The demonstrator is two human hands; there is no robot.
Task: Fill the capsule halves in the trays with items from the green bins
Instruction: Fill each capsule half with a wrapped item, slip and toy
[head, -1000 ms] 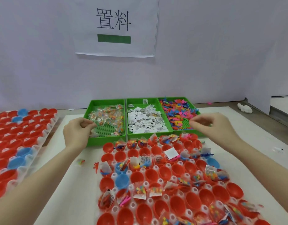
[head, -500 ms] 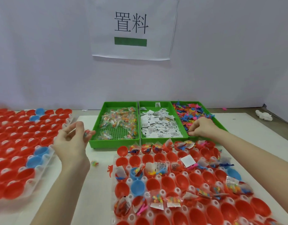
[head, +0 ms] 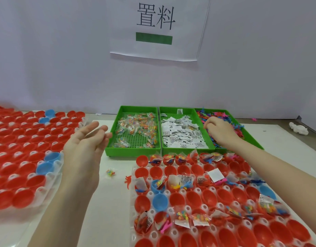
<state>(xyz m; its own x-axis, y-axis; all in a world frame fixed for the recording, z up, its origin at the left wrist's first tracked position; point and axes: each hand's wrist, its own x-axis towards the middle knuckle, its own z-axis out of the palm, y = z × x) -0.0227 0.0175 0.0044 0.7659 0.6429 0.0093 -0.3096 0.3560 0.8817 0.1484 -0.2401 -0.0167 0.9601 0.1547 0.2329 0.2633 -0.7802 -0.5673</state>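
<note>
Three green bins are set side by side at the back of the bench (head: pixel 118 202), and all places here are given from the middle bin (head: pixel 186 147), which is filled with white printed slips. In the bin to its right (head: pixel 249 138), over a heap of small coloured plastic figures (head: pixel 223 115), the right hand (head: pixel 218 130) is lowered with its fingers curled down into the pile; whether a figure is gripped cannot be told. In the bin to its left (head: pixel 132 150) small clear packets of coloured pieces (head: pixel 136 127) are held. Left of that bin the left hand (head: pixel 84 145) is raised palm-up, its grip slack, fingers straight and nothing in it. In front of the middle bin lies a tray (head: pixel 151 193) of red and blue capsule halves (head: pixel 209 195), some already filled. A second tray of empty halves (head: pixel 25 150) lies far to the left. On the wall behind the middle bin a white sheet (head: pixel 159 27) is read as "置料" above a green bar.
</note>
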